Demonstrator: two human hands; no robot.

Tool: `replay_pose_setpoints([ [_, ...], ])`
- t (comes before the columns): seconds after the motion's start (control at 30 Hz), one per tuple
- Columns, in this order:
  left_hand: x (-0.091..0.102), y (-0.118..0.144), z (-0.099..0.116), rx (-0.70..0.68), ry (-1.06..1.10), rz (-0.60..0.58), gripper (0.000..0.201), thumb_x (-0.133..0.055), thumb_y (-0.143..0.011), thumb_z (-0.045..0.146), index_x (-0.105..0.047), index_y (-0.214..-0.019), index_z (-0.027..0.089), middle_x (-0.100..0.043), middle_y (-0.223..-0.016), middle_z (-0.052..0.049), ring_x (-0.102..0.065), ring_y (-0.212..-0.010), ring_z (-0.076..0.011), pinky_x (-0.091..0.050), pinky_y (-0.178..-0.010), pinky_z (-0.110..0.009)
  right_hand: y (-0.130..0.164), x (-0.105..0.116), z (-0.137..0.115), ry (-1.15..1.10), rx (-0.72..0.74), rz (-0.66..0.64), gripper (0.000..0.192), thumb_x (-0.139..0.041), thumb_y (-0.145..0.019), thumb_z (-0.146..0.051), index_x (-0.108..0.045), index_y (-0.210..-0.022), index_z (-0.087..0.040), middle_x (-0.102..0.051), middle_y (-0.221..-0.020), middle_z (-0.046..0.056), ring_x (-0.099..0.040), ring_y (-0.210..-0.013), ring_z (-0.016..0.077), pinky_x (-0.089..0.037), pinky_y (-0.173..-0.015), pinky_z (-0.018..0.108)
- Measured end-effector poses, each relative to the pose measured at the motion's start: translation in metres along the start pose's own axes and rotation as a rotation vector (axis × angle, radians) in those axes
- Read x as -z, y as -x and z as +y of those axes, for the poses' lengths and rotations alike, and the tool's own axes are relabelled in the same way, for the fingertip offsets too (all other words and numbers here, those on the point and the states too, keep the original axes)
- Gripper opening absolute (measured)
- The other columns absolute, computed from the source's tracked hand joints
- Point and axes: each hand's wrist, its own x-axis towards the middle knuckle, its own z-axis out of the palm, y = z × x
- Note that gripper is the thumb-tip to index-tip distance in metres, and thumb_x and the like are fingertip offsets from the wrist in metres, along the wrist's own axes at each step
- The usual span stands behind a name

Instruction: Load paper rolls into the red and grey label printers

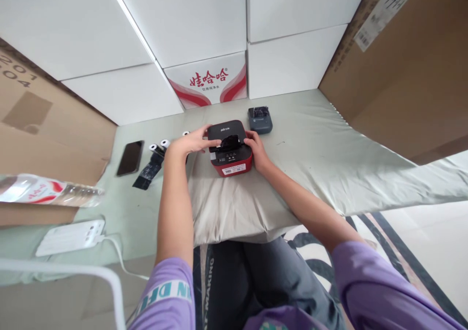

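A red-and-black box-shaped printer [234, 166] sits on the cloth-covered surface in front of me, with a white label on its front. Glossy black material [231, 141] shows at the slot across its top. My left hand [192, 142] grips the printer's left side, its thumb reaching over the top beside the slot. Against the right side is my right hand [258, 150], fingers curled round the edge near the slot. Behind and to the right lies a smaller dark blue portable printer [260, 120]. Small paper rolls [165, 144] stand left, partly hidden by my left hand and forearm.
Left of the rolls lies a black phone [130, 158], near a dark printed strip [148, 173]. A water bottle [51, 190] and a white power bank [71, 237] with a cable are farther left. White boxes [208, 18] line the back; brown cartons [413, 71] flank both sides.
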Motion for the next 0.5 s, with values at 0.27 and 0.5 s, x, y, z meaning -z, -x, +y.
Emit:
replay_pose_setpoints([
  [0.27,-0.004,0.000,-0.003,0.092,0.160,-0.083,0.091,-0.090,-0.063,0.051,-0.051,-0.142,0.028,-0.065,-0.138,-0.013,-0.071,-0.110,-0.0305,-0.060,-0.072,-0.034,0.005,-0.008,-0.013,-0.028,-0.079,0.052,0.036,-0.064,-0.071,-0.034,-0.059,-0.106,-0.028,-0.070,-0.113,0.001,-0.062,-0.116,0.0229,-0.049,-0.107,0.040],
  [0.5,-0.002,-0.002,-0.001,0.040,0.030,-0.022,0.094,-0.089,-0.065,0.054,-0.053,-0.147,0.026,-0.069,-0.136,-0.014,-0.071,-0.112,-0.0322,-0.057,-0.086,-0.039,0.008,-0.004,-0.011,-0.012,-0.057,0.040,0.039,-0.065,-0.072,-0.040,-0.059,-0.108,-0.028,-0.070,-0.117,0.002,-0.062,-0.118,0.0231,-0.046,-0.111,0.041],
])
